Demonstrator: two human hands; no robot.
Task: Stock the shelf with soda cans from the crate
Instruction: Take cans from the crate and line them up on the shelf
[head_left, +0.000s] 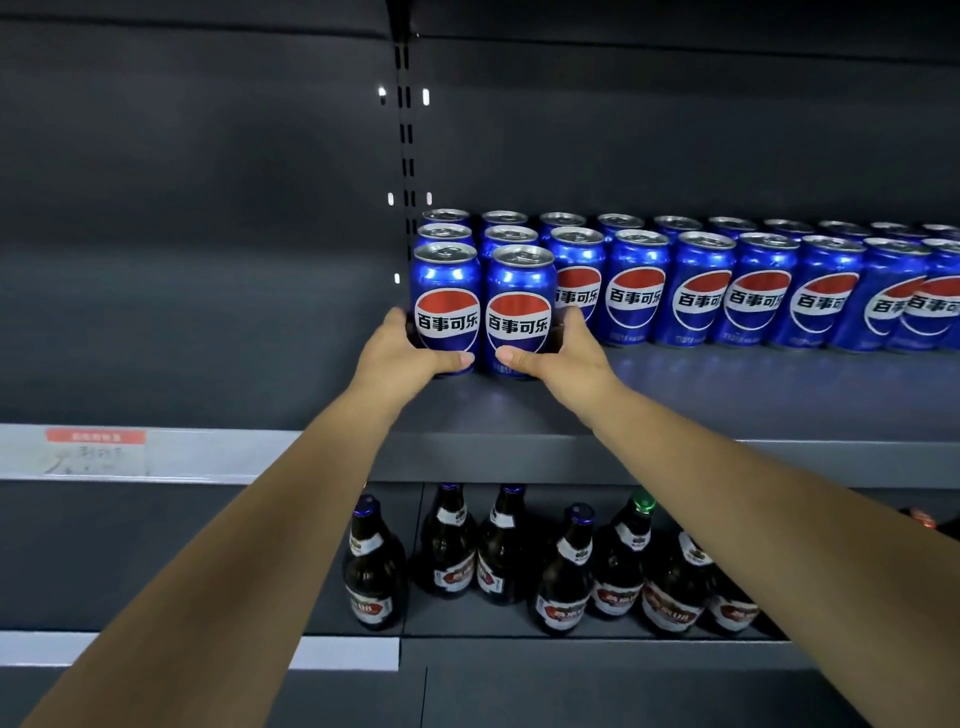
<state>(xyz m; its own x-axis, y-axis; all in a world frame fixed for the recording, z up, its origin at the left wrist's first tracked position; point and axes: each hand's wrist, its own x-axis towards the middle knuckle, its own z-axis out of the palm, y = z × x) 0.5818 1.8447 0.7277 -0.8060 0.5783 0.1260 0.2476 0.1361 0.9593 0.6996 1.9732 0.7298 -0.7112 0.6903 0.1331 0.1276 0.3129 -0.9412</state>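
Two blue soda cans stand upright side by side at the left end of the dark shelf (727, 410). My left hand (402, 348) grips the left can (447, 306) low down, thumb across its front. The right can (521, 312) is held the same way by my right hand (563, 353). Behind and to the right of them, several rows of matching blue cans (701, 288) fill the shelf toward the right edge. The crate is out of view.
A slotted upright post (405, 130) divides the shelf bays; the left bay's shelf edge carries a price label (96, 452). On the lower shelf stand several dark glass bottles (566, 571).
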